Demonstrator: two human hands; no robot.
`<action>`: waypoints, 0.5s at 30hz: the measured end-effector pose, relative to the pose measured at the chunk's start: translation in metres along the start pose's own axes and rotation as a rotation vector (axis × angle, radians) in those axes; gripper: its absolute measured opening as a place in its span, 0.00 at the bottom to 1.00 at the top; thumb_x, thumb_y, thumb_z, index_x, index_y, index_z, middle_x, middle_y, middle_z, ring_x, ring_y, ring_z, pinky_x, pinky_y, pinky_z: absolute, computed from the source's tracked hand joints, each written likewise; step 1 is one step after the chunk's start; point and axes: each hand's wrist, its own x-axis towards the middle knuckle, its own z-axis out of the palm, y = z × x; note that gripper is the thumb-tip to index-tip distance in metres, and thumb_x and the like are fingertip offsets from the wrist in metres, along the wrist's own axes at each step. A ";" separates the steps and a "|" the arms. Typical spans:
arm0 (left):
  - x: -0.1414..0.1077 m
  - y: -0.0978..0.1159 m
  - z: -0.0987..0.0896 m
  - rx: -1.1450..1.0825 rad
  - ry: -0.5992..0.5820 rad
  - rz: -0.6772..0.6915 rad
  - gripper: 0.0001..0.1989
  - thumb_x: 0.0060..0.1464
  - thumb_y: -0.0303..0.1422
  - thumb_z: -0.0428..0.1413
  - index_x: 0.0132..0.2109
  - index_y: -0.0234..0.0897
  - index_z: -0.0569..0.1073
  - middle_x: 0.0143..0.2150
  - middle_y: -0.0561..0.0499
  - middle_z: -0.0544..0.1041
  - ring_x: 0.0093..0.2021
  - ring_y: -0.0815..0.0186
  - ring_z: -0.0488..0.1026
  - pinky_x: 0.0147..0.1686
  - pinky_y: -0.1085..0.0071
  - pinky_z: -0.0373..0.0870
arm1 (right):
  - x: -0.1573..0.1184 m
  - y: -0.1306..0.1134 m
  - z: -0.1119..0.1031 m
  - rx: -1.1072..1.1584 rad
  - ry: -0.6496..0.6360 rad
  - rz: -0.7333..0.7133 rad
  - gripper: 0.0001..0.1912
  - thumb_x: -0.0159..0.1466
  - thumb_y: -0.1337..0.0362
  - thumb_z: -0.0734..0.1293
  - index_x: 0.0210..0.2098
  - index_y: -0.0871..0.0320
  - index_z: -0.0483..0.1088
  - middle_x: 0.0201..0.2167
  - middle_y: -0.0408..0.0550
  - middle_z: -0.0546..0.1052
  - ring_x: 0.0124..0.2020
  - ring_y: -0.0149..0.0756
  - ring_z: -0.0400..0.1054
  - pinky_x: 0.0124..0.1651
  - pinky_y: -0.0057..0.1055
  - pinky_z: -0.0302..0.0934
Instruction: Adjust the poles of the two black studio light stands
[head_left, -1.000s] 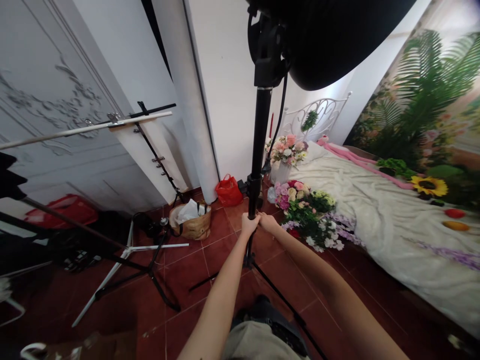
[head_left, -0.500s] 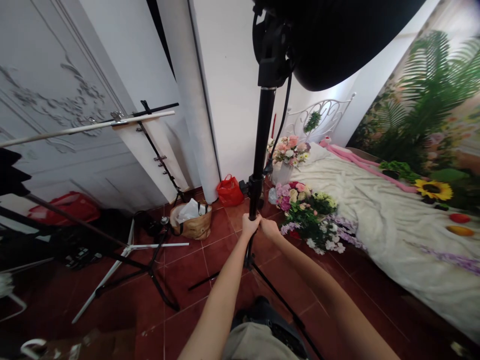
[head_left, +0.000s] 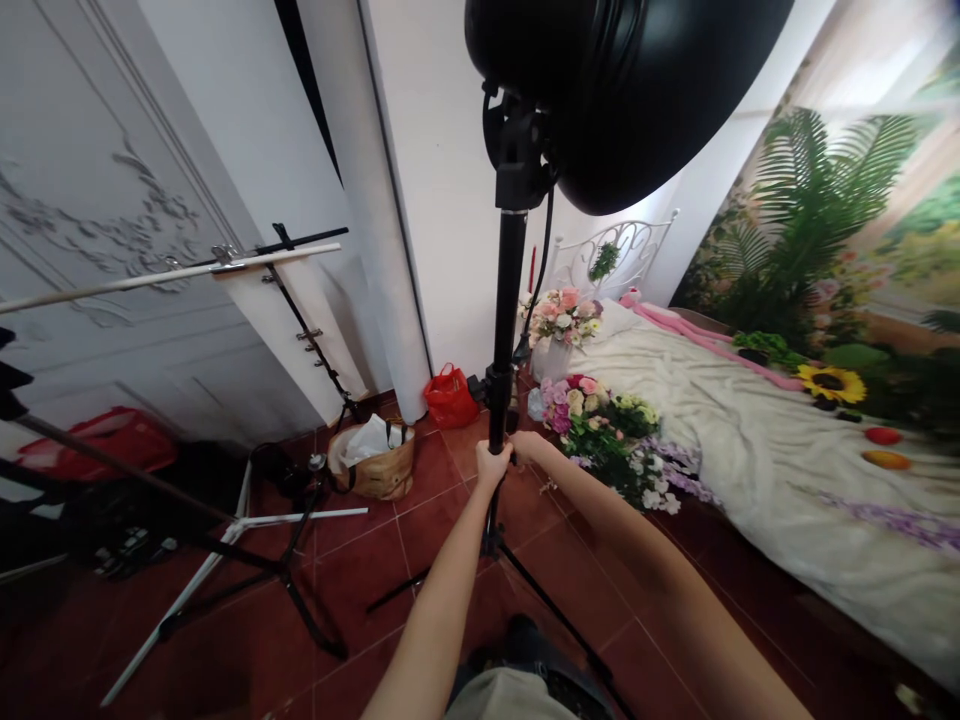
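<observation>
The upright stand [head_left: 506, 300] is grasped low on its pole by the left hand [head_left: 492, 464] and right hand [head_left: 525, 447]; the softbox [head_left: 622, 80] above is cut off.

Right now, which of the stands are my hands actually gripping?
The black light stand carrying the dark softbox; both hands grip its pole, unlike the white-legged tripod standing left.

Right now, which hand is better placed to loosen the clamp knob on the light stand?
Probably the right hand. Both hands grip the light stand just below the clamp knob, but the left hand wraps the pole fully and can steady it, while the right sits slightly higher.
</observation>
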 end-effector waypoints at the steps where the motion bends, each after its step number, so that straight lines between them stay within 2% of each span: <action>1: 0.000 0.000 0.000 -0.007 0.009 -0.008 0.10 0.35 0.32 0.58 0.16 0.33 0.65 0.14 0.55 0.62 0.17 0.74 0.59 0.17 0.79 0.53 | 0.000 0.001 -0.001 -0.007 -0.017 0.002 0.15 0.62 0.59 0.63 0.46 0.61 0.66 0.44 0.50 0.70 0.42 0.37 0.67 0.44 0.37 0.63; 4: 0.001 -0.001 0.001 -0.022 0.003 -0.017 0.10 0.35 0.32 0.57 0.16 0.33 0.64 0.14 0.55 0.63 0.17 0.74 0.60 0.18 0.79 0.54 | -0.005 0.004 0.001 -0.018 -0.025 0.014 0.11 0.60 0.62 0.65 0.39 0.62 0.71 0.39 0.56 0.74 0.42 0.40 0.69 0.44 0.32 0.62; 7: 0.001 -0.002 0.002 -0.008 0.016 -0.005 0.10 0.35 0.31 0.58 0.16 0.34 0.64 0.15 0.55 0.63 0.18 0.73 0.61 0.18 0.78 0.55 | -0.019 0.002 0.009 -0.018 0.004 0.028 0.11 0.62 0.64 0.61 0.40 0.62 0.72 0.38 0.58 0.75 0.43 0.41 0.69 0.43 0.29 0.60; 10: 0.001 -0.001 0.002 -0.002 0.021 0.026 0.09 0.35 0.31 0.58 0.16 0.34 0.65 0.16 0.54 0.65 0.18 0.73 0.62 0.19 0.78 0.56 | -0.038 0.001 0.027 -0.002 0.045 0.043 0.16 0.64 0.65 0.56 0.48 0.56 0.68 0.41 0.55 0.75 0.44 0.38 0.69 0.42 0.27 0.60; 12: 0.000 -0.001 0.002 -0.010 0.008 0.024 0.09 0.35 0.31 0.58 0.17 0.34 0.65 0.17 0.54 0.65 0.18 0.73 0.62 0.19 0.78 0.56 | -0.049 0.003 0.041 0.078 0.118 0.060 0.19 0.64 0.66 0.55 0.53 0.52 0.64 0.45 0.50 0.74 0.46 0.35 0.68 0.43 0.26 0.60; 15: -0.001 0.001 0.001 -0.014 0.000 0.000 0.09 0.36 0.32 0.57 0.17 0.33 0.65 0.16 0.54 0.65 0.18 0.73 0.61 0.18 0.78 0.56 | -0.059 0.005 0.049 0.302 0.260 0.090 0.16 0.62 0.67 0.56 0.46 0.50 0.69 0.49 0.45 0.72 0.48 0.33 0.66 0.47 0.26 0.59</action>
